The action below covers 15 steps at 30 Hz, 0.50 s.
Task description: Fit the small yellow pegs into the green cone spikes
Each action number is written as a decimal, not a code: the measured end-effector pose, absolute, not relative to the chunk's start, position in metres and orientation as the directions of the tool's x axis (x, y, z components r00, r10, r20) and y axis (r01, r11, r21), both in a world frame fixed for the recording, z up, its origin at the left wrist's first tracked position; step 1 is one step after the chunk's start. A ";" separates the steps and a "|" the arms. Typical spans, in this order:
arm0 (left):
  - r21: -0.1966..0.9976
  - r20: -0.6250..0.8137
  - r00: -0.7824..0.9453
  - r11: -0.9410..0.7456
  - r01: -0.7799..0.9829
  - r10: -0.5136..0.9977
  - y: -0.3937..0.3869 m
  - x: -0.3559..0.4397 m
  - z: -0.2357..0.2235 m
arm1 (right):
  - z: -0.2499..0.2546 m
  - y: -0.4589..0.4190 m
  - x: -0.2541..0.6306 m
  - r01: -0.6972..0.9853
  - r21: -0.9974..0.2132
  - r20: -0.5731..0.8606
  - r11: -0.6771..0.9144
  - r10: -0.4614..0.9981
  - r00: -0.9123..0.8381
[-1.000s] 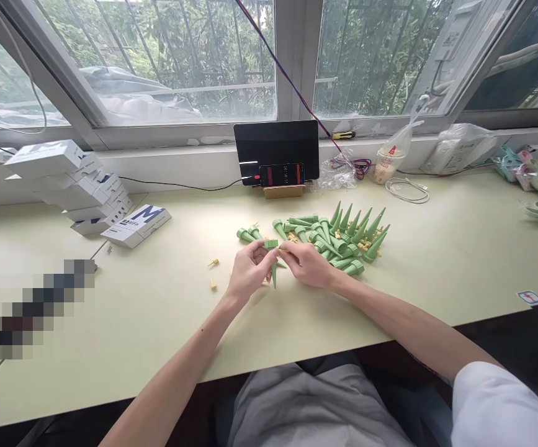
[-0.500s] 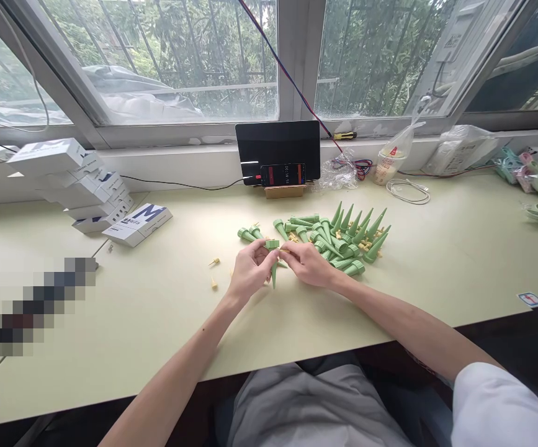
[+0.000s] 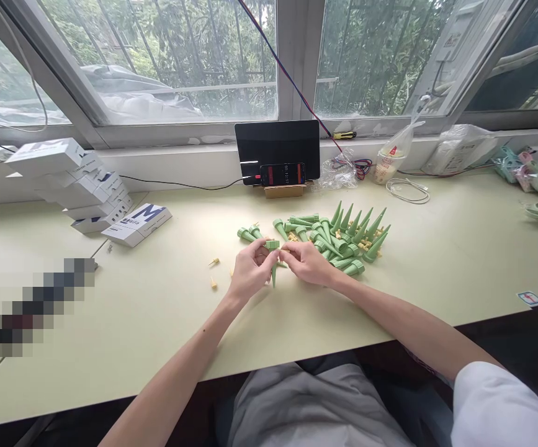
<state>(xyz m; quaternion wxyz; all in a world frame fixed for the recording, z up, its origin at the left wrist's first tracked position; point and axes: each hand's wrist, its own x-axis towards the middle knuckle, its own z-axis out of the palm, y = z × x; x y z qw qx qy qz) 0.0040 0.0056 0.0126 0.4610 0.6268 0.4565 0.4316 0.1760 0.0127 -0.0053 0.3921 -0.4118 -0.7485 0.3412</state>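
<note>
My left hand (image 3: 249, 271) is closed round a green cone-shaped spike (image 3: 273, 274), held point down just above the pale green table (image 3: 166, 323). My right hand (image 3: 306, 263) pinches at the spike's wide top end (image 3: 272, 244); what sits between its fingertips is too small to name. Directly behind my right hand lies a heap of several more green spikes (image 3: 343, 239) mixed with small yellow bits. A few separate green spikes (image 3: 249, 233) lie just behind my left hand.
Small yellow pieces (image 3: 213, 262) lie left of my hands. A tablet (image 3: 277, 149) and phone (image 3: 282, 174) stand at the window sill. White boxes (image 3: 71, 180) are stacked far left. A bagged cup (image 3: 388, 162), a white cable (image 3: 408, 190) and pastel clips (image 3: 536, 177) sit right.
Both hands stay together on the same spike. My right fingers have shifted slightly at its top end; nothing else has moved.
</note>
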 end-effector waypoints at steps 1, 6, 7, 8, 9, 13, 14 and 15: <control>0.971 0.120 0.211 -0.159 0.177 0.970 0.006 0.004 0.012 | -0.006 0.013 0.176 0.362 -0.821 0.319 0.441 0.881 -0.350; 0.970 0.127 0.215 -0.167 0.179 0.968 0.007 0.003 0.011 | -0.007 0.014 0.175 0.392 -0.782 0.359 0.484 0.865 -0.351; 0.969 0.127 0.213 -0.167 0.180 0.969 0.007 0.003 0.011 | -0.007 0.014 0.175 0.397 -0.774 0.367 0.493 0.860 -0.355; 0.969 0.126 0.211 -0.166 0.182 0.969 0.007 0.003 0.011 | -0.008 0.014 0.175 0.401 -0.765 0.376 0.504 0.855 -0.356; 0.969 0.126 0.209 -0.165 0.182 0.970 0.007 0.003 0.011 | -0.008 0.014 0.175 0.404 -0.757 0.385 0.514 0.850 -0.359; 0.975 0.121 0.204 -0.155 0.161 0.972 0.006 0.004 0.012 | -0.010 0.014 0.176 0.414 -0.729 0.411 0.545 0.832 -0.372; 0.977 0.118 0.203 -0.151 0.154 0.972 0.006 0.004 0.012 | -0.010 0.014 0.176 0.416 -0.722 0.417 0.553 0.827 -0.376; 0.978 0.116 0.204 -0.148 0.149 0.972 0.006 0.004 0.012 | -0.011 0.014 0.176 0.419 -0.713 0.424 0.562 0.822 -0.380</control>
